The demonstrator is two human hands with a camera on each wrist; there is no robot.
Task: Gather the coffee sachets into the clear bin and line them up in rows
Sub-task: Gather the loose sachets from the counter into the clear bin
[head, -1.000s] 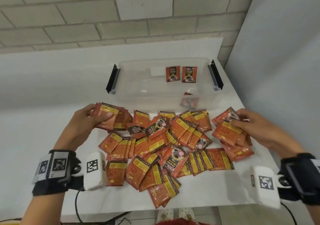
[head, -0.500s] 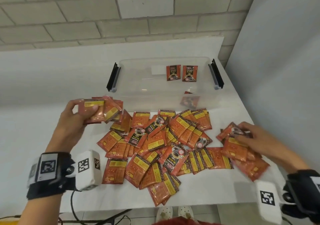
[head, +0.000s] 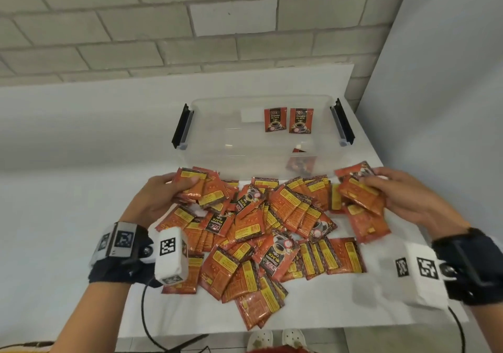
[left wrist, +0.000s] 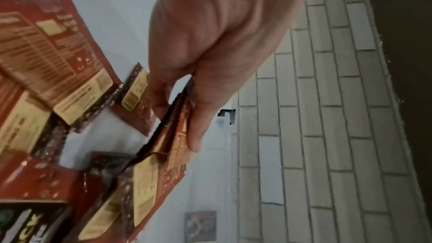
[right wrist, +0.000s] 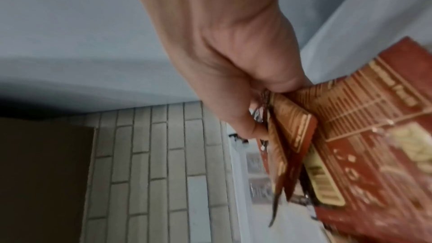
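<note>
A loose heap of red and orange coffee sachets [head: 261, 233] covers the white table [head: 68, 216] in front of you, many overlapping, most showing their yellow label side. Behind the heap, touching its far edge, sits the clear bin [head: 217, 145] with black latches at both ends; two sachets stand upright side by side against its far wall [head: 288, 120], and another lies low near its front right corner. Your left hand [head: 163, 197] is at the heap's far-left corner, fingers curled, thumb pressed on top of a small fan of sachets [head: 196, 189] it grips; the left wrist view shows thumb and fingers pinching that stack by its edge [left wrist: 173, 136]. Your right hand [head: 408, 200] is at the heap's far-right corner, fingers curled around its own bunch of sachets [head: 359, 192], clamped between thumb and fingers in the right wrist view [right wrist: 292, 136]. Behind the table rises a grey brick wall [head: 245, 26].
</note>
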